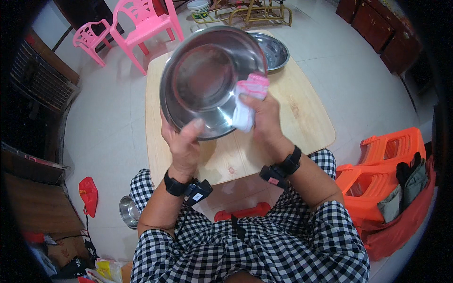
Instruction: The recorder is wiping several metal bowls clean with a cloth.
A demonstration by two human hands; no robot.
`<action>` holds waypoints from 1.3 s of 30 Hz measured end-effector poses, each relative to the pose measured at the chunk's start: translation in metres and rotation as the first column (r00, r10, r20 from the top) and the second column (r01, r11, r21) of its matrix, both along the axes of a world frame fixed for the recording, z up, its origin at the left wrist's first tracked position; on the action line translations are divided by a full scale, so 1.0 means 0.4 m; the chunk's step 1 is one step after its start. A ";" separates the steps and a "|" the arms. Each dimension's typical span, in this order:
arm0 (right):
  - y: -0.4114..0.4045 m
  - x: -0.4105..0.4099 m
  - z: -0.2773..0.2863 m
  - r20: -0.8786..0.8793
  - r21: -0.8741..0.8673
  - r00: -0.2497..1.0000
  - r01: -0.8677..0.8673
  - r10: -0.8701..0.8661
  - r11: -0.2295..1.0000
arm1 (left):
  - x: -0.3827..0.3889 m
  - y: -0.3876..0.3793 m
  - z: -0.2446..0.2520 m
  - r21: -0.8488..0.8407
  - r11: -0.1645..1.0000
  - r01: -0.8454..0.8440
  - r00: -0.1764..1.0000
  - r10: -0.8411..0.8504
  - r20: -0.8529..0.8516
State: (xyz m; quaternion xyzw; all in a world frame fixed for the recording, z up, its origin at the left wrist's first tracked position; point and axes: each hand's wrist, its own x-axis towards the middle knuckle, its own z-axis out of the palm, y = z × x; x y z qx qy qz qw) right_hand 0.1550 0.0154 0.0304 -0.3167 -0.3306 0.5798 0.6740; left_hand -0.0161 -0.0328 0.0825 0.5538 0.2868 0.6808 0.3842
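Observation:
A large stainless steel basin (203,76) is held up, tilted, over the wooden table (308,113). My left hand (184,141) grips its near left rim, the thumb over the inner side and the fingers behind. In my right hand (263,113) is a folded white and pink cloth (247,102), lying against the basin's right inner wall with my thumb on top. Behind the held basin a second metal basin (274,51) rests on the far part of the table, partly hidden. Both wrists carry black straps with small devices.
Pink plastic chairs (148,26) stand beyond the table at the far left. Orange plastic stools (371,177) are close on the right, with bags beside them. On the floor at the left are a small metal bowl (130,212) and a red bag (88,196).

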 end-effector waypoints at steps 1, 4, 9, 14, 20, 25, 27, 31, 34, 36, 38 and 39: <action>0.004 0.020 0.012 0.040 0.045 0.996 0.073 -0.074 0.996 | 0.000 0.000 0.018 0.000 1.000 0.003 1.000 -0.003 -0.001; 0.022 0.077 0.022 0.182 0.242 0.951 0.203 -0.250 0.949 | -0.014 -0.002 0.074 -0.232 0.954 0.189 0.980 -0.199 -0.021; 0.007 0.104 0.039 0.300 0.456 0.855 0.260 -0.422 0.851 | -0.042 0.009 0.089 -0.265 0.937 0.229 0.929 -0.292 -0.227; -0.015 0.109 0.055 0.445 0.617 0.684 0.234 -0.579 0.751 | -0.047 0.019 0.070 -0.120 0.992 0.024 0.858 -0.082 -0.507; 0.007 0.109 0.038 0.411 0.562 0.743 0.251 -0.529 0.789 | -0.019 0.003 0.053 -0.094 0.993 -0.069 0.946 0.035 -0.322; 0.009 0.048 0.013 0.121 0.327 0.937 0.273 -0.327 0.905 | -0.018 0.019 0.001 -0.120 0.988 -0.099 0.994 0.091 -0.068; -0.003 0.021 -0.001 0.045 0.188 0.976 0.199 -0.211 0.962 | -0.016 0.012 -0.006 -0.177 0.981 -0.084 0.996 0.089 0.017; -0.017 -0.025 -0.042 -0.141 0.017 0.989 0.044 -0.041 0.999 | 0.010 0.004 -0.023 -0.252 0.958 -0.133 0.982 0.162 0.098; -0.054 -0.044 -0.031 -0.292 -0.067 0.942 -0.193 0.166 0.979 | 0.012 0.011 -0.042 -0.257 0.958 -0.127 0.965 0.179 0.193; -0.065 -0.063 -0.044 -0.380 -0.085 0.905 -0.238 0.189 0.968 | 0.015 0.012 -0.045 -0.251 0.960 -0.121 0.961 0.177 0.211; -0.076 -0.075 -0.065 -0.519 -0.104 0.822 -0.332 0.233 0.937 | 0.024 0.010 -0.044 -0.265 0.959 -0.104 0.960 0.167 0.227; -0.081 -0.077 -0.066 -0.519 -0.104 0.822 -0.334 0.235 0.937 | 0.026 0.012 -0.046 -0.264 0.959 -0.106 0.959 0.169 0.227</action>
